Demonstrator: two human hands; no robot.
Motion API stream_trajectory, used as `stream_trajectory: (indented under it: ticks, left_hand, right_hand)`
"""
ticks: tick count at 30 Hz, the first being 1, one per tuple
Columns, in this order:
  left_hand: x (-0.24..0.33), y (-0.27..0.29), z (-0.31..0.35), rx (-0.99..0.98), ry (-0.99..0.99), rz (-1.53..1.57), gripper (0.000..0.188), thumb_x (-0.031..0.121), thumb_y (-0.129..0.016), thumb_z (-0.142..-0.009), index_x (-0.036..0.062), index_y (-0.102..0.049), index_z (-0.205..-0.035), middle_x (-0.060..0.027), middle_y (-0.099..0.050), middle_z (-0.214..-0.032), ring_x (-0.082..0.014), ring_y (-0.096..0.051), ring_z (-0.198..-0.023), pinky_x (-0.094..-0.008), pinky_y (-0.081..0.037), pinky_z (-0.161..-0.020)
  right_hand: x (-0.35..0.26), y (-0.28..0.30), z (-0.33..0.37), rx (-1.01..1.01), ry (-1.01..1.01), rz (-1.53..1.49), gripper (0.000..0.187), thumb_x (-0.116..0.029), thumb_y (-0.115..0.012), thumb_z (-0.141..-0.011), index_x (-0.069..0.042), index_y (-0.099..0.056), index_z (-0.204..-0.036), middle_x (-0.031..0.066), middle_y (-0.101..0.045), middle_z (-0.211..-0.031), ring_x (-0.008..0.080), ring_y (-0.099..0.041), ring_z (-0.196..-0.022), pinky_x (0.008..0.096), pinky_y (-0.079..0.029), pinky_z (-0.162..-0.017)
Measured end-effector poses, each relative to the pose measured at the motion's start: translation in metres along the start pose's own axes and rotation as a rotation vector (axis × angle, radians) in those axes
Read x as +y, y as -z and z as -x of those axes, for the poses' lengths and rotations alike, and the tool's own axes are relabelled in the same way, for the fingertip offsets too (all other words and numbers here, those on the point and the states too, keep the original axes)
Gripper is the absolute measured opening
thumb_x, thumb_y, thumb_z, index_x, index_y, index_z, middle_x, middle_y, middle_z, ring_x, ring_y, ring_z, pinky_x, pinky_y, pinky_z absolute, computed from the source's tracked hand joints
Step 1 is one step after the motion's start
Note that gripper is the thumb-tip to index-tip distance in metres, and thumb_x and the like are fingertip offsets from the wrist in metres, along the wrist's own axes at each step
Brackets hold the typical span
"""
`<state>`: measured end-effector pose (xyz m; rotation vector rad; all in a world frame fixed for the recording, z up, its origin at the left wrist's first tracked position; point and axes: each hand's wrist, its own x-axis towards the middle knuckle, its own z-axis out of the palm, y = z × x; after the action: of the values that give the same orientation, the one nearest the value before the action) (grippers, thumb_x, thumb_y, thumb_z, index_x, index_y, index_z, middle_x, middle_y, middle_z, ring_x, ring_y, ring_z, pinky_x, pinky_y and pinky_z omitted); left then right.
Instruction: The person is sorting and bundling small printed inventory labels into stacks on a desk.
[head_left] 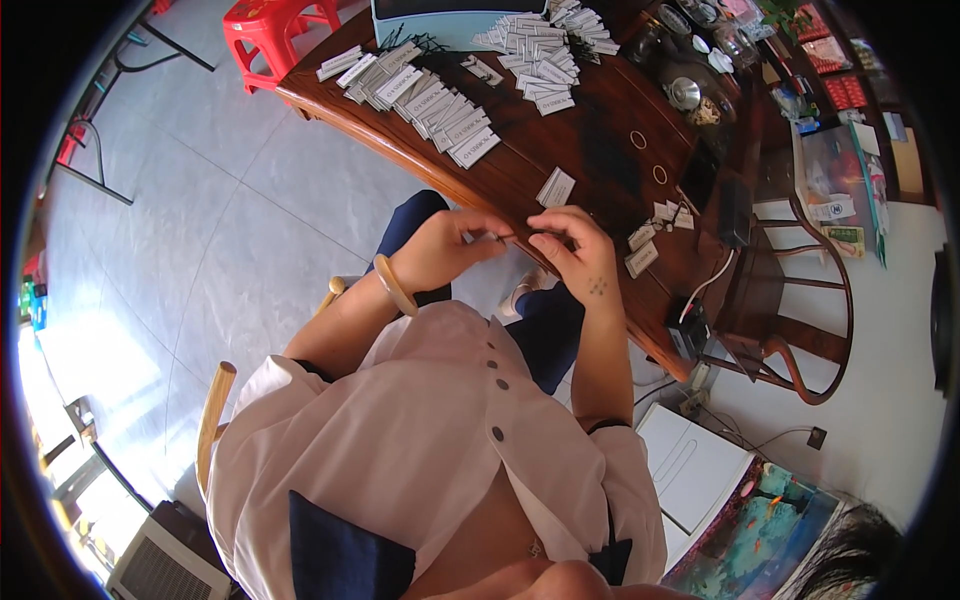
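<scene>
Over the table's near edge, my left hand (450, 245) and my right hand (580, 250) face each other, fingertips almost meeting. Each has its thumb and fingers pinched together. A thin dark strand seems to run between them, too small to make out. A pale bangle (396, 287) circles my left wrist. Just beyond the hands a small stack of white printed tags (555, 188) lies on the dark wooden table (500, 180). Farther off spread a long overlapping row of white tags (420, 100) and a second heap of tags (542, 65). Several more tags (641, 259) lie right of my right hand.
A light blue box (450, 28) stands at the far edge beside black cords (412, 42). Two thin rings (638, 140), a dark phone (697, 172) and a black power block (735, 212) lie rightward. A wooden chair (815, 342) stands right; a red stool (262, 40), far left.
</scene>
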<state>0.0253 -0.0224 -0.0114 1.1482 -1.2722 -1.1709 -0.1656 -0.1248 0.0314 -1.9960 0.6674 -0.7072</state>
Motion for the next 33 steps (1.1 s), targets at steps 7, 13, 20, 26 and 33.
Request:
stream_trajectory:
  ticks: [7,13,20,26,33]
  left_hand:
    - [0.009,0.019,-0.027,0.205,-0.096,-0.344,0.024,0.005,-0.069,-0.083,0.0036,-0.067,-0.107,-0.0068,-0.068,-0.100,-0.0158,-0.062,-0.078,-0.0279,-0.049,-0.072]
    - [0.016,0.027,-0.070,0.344,-0.279,-0.862,0.033,0.011,-0.074,-0.075,0.0085,-0.066,-0.107,-0.0102,-0.065,-0.109,-0.0294,-0.060,-0.097,-0.0385,-0.048,-0.084]
    - [0.024,0.018,-0.054,0.437,-0.404,-0.832,0.039,0.009,-0.077,-0.070,0.0092,-0.065,-0.108,-0.0103,-0.059,-0.124,-0.0325,-0.054,-0.111,-0.0413,-0.047,-0.089]
    - [0.009,-0.006,-0.027,0.274,-0.152,-0.088,0.031,0.009,-0.069,-0.087,0.0045,-0.061,-0.116,-0.0079,-0.062,-0.118,-0.0161,-0.061,-0.099,-0.0263,-0.049,-0.081]
    - [0.003,-0.031,-0.021,0.188,0.043,0.485,0.031,0.017,-0.058,-0.097,-0.0010,-0.056,-0.122,-0.0078,-0.064,-0.110,-0.0113,-0.060,-0.099,-0.0249,-0.049,-0.081]
  right_hand:
    - [0.023,0.029,-0.014,0.150,0.065,0.748,0.050,-0.028,-0.083,-0.067,-0.008,-0.066,-0.110,0.0089,-0.060,-0.108,0.0254,-0.062,-0.086,0.0383,-0.045,-0.081]
    - [0.022,0.031,-0.035,0.016,0.077,0.909,0.064,-0.039,-0.085,-0.058,-0.009,-0.065,-0.112,0.0064,-0.060,-0.109,0.0266,-0.056,-0.101,0.0413,-0.041,-0.087]
    - [0.030,0.034,-0.041,-0.014,0.051,0.938,0.059,-0.039,-0.086,-0.057,-0.009,-0.067,-0.103,0.0049,-0.062,-0.105,0.0254,-0.058,-0.098,0.0413,-0.042,-0.083]
    - [0.022,0.029,-0.032,0.154,0.122,0.902,0.056,-0.038,-0.085,-0.059,-0.009,-0.065,-0.103,0.0043,-0.062,-0.104,0.0255,-0.057,-0.097,0.0411,-0.040,-0.083]
    - [-0.008,0.003,0.001,0.219,0.302,0.794,0.059,-0.037,-0.084,-0.059,-0.012,-0.061,-0.107,0.0038,-0.061,-0.102,0.0251,-0.057,-0.096,0.0444,-0.038,-0.087]
